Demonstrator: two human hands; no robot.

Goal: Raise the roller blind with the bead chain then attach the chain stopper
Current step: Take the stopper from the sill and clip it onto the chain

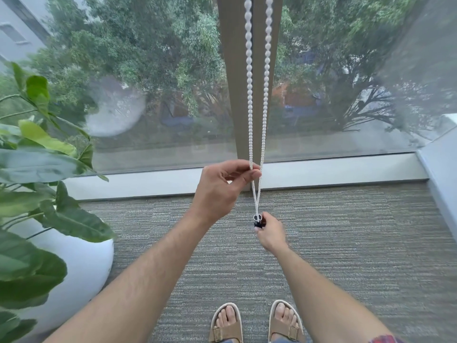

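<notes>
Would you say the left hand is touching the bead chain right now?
Touching: the head view shows the left hand pinching the bead chain's left strand between its fingertips.

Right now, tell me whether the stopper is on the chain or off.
On: the black stopper sits at the bead chain loop's bottom, pinched by the right hand.

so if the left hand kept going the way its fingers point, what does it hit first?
The left hand pinches the bead chain, fingers pointing right. Past it, probably the chain's right strand, then the window post behind; depth is unclear.
</notes>
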